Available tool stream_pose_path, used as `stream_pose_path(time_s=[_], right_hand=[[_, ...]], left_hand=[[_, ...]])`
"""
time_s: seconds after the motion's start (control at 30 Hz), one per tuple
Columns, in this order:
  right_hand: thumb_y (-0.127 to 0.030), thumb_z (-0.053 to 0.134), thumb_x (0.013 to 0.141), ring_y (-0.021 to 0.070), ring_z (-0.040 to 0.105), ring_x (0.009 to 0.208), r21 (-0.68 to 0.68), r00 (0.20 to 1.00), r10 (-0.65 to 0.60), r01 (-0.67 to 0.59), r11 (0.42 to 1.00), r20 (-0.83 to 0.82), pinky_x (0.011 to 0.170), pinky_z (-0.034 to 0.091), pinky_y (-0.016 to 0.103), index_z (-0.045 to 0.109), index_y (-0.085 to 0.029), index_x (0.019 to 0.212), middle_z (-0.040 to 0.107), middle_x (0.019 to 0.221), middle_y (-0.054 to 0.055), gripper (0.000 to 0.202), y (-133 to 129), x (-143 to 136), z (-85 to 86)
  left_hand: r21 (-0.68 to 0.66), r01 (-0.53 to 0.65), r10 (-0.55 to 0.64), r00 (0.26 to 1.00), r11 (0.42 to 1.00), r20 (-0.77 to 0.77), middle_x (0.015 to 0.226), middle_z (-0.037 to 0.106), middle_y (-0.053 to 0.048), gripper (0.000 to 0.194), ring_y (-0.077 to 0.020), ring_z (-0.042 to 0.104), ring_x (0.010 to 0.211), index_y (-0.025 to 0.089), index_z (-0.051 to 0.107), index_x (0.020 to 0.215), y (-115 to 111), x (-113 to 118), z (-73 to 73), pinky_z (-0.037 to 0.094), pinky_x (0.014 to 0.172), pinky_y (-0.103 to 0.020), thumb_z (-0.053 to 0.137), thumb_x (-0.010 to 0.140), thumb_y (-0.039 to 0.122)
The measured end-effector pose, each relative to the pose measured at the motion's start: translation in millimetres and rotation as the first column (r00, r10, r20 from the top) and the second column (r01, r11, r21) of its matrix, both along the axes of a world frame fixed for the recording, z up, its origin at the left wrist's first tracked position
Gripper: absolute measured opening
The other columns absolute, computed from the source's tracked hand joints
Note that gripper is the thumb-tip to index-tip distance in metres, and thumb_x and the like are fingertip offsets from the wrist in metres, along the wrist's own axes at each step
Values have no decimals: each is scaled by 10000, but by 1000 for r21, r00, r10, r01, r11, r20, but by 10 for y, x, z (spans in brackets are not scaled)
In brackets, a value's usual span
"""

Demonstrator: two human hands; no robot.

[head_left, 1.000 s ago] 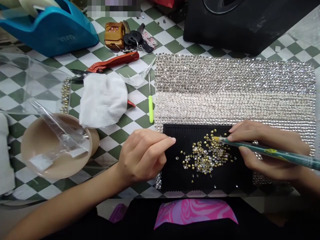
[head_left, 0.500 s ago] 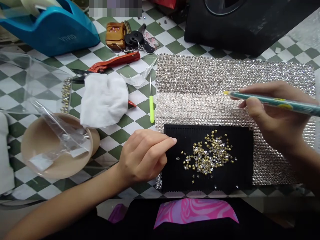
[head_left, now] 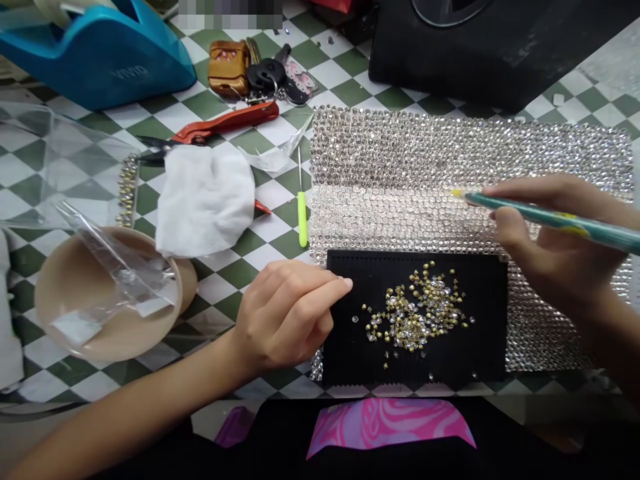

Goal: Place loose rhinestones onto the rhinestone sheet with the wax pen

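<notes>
My right hand [head_left: 555, 247] holds a green picker pen [head_left: 550, 217] whose yellow tip touches the rhinestone-covered panel [head_left: 400, 167] near its middle. My left hand [head_left: 285, 313] rests loosely curled on the left edge of a black ridged tray [head_left: 480, 347], fingertip on its corner, holding nothing. A heap of several loose gold-backed rhinestones [head_left: 415, 310] lies in the tray, which sits on the panel's near part.
On the green checked tablecloth: a white cloth [head_left: 205, 200] over red-handled scissors [head_left: 225, 123], a green-handled needle tool [head_left: 301, 213], keys [head_left: 260, 73], a blue tape dispenser [head_left: 95, 53], a tan bowl [head_left: 75, 287] with clear plastic bags. A black object [head_left: 490, 47] stands behind.
My right hand lifted the pen from the rhinestone heap in the tray up to the sparkling panel, then eased its tip slightly lower. The left hand stayed put.
</notes>
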State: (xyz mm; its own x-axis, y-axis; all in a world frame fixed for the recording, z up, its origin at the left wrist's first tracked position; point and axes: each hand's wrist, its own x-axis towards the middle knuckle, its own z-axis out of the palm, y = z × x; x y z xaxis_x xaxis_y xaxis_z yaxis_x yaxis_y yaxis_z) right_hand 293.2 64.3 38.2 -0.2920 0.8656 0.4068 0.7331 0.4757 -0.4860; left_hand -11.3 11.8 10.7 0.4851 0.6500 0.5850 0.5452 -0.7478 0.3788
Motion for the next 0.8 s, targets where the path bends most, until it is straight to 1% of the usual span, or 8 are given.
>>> stream_pose_path(time_s=[0.03, 0.1, 0.17, 0.2, 0.37, 0.5, 0.63, 0.8], right_hand=[[-100, 693, 770, 110, 671, 813, -15, 999, 34, -34, 999, 1, 686, 502, 242, 715, -220, 1022, 719, 946, 0, 280, -41, 37, 29], [-80, 683, 757, 128, 672, 827, -100, 983, 181, -184, 978, -31, 674, 515, 263, 696, -244, 1083, 707, 946, 2, 365, -136, 103, 92], [-65, 649, 765, 156, 673, 876, -188, 937, 329, -347, 919, -121, 692, 545, 293, 663, -249, 1175, 689, 962, 18, 449, -235, 142, 140], [-57, 630, 771, 166, 669, 904, -209, 920, 359, -386, 899, -155, 711, 556, 309, 649, -244, 1201, 679, 965, 25, 470, -282, 150, 152], [3, 573, 780, 165, 653, 955, -234, 927, 328, -365, 901, -183, 829, 558, 332, 645, -204, 1126, 640, 901, 29, 409, -442, 106, 128], [-10, 571, 791, 145, 641, 928, -231, 928, 341, -369, 900, -153, 807, 559, 297, 633, -196, 1084, 637, 873, 19, 353, -456, 46, 119], [-41, 581, 805, 118, 618, 836, -234, 915, 377, -402, 886, -143, 780, 564, 279, 623, -203, 1091, 626, 811, -6, 332, -426, 10, 134], [-35, 598, 797, 112, 639, 811, -224, 917, 386, -399, 889, -100, 758, 564, 265, 636, -189, 1060, 644, 801, -4, 307, -414, -10, 138]], left_hand=[[-2, 0, 0, 1000, 1000, -5, 858, 677, -61, 249, -177, 657, 765, 117, 596, 1040, -3, -2, 1, 547, 651, -321, 491, 863, -23], [-11, -4, 4, 1000, 1000, -20, 857, 679, -61, 250, -178, 660, 766, 124, 595, 1041, -9, -7, 3, 551, 650, -322, 483, 871, -21], [-17, -17, 17, 1000, 1000, -24, 856, 681, -55, 255, -176, 661, 767, 138, 595, 1044, -14, -9, 3, 554, 652, -322, 476, 879, -16], [-15, -22, 21, 1000, 1000, -21, 856, 681, -53, 258, -176, 661, 767, 140, 596, 1046, -14, -9, 0, 554, 654, -322, 476, 878, -15], [1, -13, 13, 1000, 1000, -18, 863, 675, -60, 261, -186, 660, 765, 126, 602, 1040, -5, -5, -14, 555, 656, -328, 495, 852, -21], [2, -27, 27, 1000, 1000, -15, 861, 677, -49, 273, -180, 666, 760, 148, 601, 1036, -3, -3, -12, 560, 657, -319, 500, 847, -21], [-8, -28, 28, 999, 1000, -30, 863, 676, -45, 288, -179, 671, 771, 161, 597, 1041, -7, -5, -2, 562, 668, -312, 499, 848, -29], [-5, -8, 8, 999, 1000, -32, 858, 665, -63, 273, -185, 665, 774, 127, 595, 1041, -12, -8, 10, 553, 676, -321, 499, 849, -42]])
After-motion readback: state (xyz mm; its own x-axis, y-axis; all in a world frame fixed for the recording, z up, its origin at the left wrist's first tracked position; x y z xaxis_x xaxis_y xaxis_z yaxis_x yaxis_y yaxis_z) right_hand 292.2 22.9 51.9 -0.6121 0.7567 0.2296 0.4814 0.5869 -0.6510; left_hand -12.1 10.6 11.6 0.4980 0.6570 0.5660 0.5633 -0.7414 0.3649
